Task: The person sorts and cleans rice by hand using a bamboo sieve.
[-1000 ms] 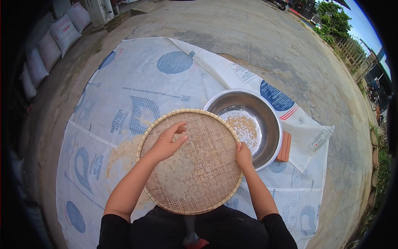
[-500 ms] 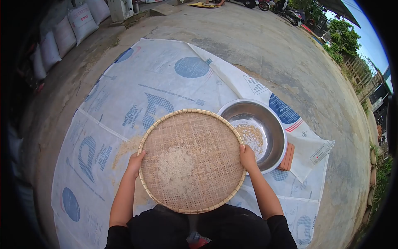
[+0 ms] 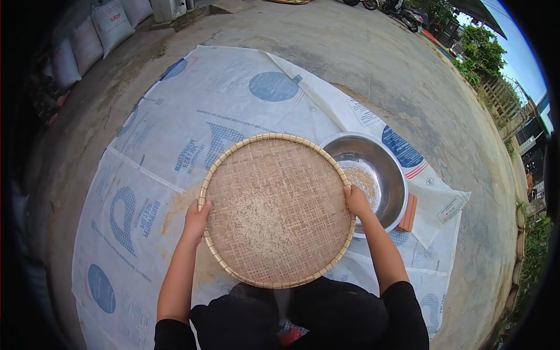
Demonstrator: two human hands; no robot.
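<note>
A round woven bamboo winnowing tray [image 3: 309, 192] is held over my lap, its rim gripped on both sides. My left hand [image 3: 197, 219] is closed on the left edge, thumb on top. On the opposite edge my right hand [image 3: 357, 201] grips the same way, its fingers mostly hidden beneath. Pale grain [image 3: 256, 219], which looks like rice, lies scattered on the left and middle of the weave. Behind the tray's right side stands a wide metal basin [image 3: 392, 175], partly covered by it, with yellowish grain or husks [image 3: 364, 182] on its bottom.
A printed white plastic sheet [image 3: 146, 169] covers the concrete ground [image 3: 361, 52], with spilled husks [image 3: 178, 207] left of the tray. Reddish bricks [image 3: 407, 213] sit against the basin. Full white sacks [image 3: 111, 26] line the upper left; a motorbike [image 3: 403, 16] is parked far off.
The tray, with both hands on it, has moved slightly away from me and to the right. The grain has spread from a denser patch into a wider, thinner scatter.
</note>
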